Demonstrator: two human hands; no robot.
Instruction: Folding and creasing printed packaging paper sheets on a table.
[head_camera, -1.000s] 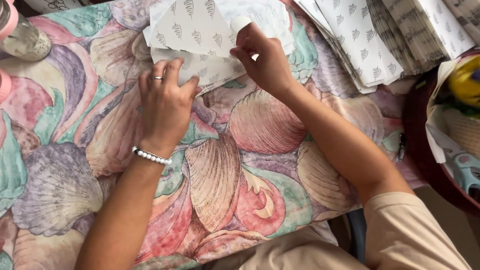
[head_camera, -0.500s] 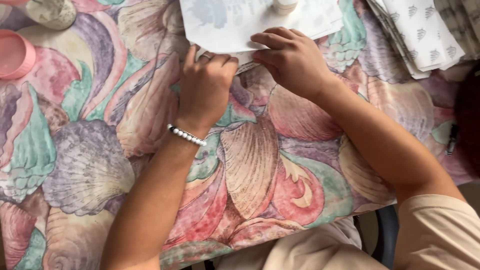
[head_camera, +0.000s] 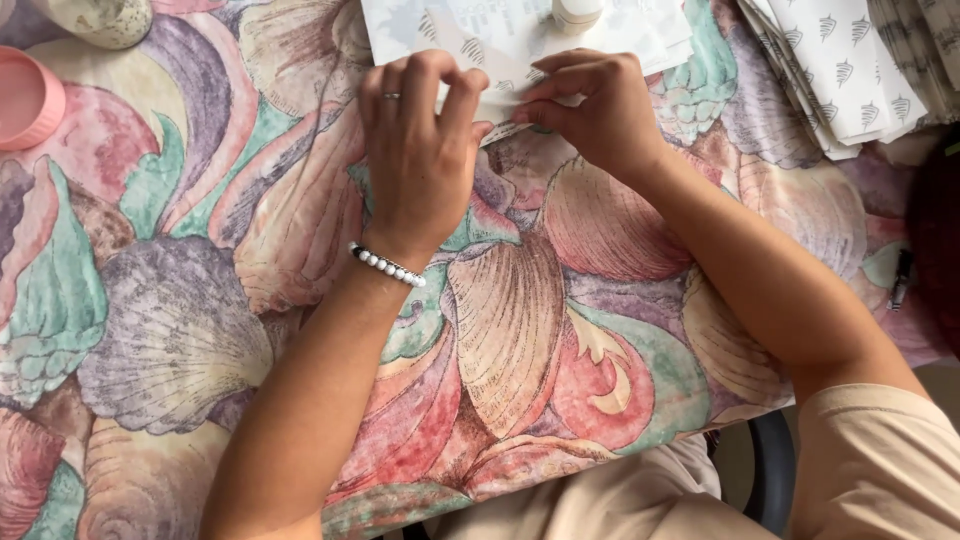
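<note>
head view, looking down over a table draped in a tablecloth (head_camera: 200, 330) printed with large seashells in pink, purple, green and tan. two bare hands are meeting at the near edge of a white paper sheet (head_camera: 520, 40) patterned with small grey leaf shapes, which is lying flat near the top of the picture. the left hand (head_camera: 420, 150), wearing a ring and a bead bracelet (head_camera: 388, 265) of white and black beads, is curling its fingers down and pinching the paper's edge between thumb and fingertips. the right hand (head_camera: 590, 110) is pinching the same edge just beside it, fingers narrowly closed, the two hands nearly touching. a small white cylinder (head_camera: 575, 12) is standing on the paper just beyond the right hand. a stack of similar patterned sheets (head_camera: 850, 70) is sitting to the right, well apart from the hands. a pink round lid (head_camera: 25, 100) is resting at the far left edge.
</note>
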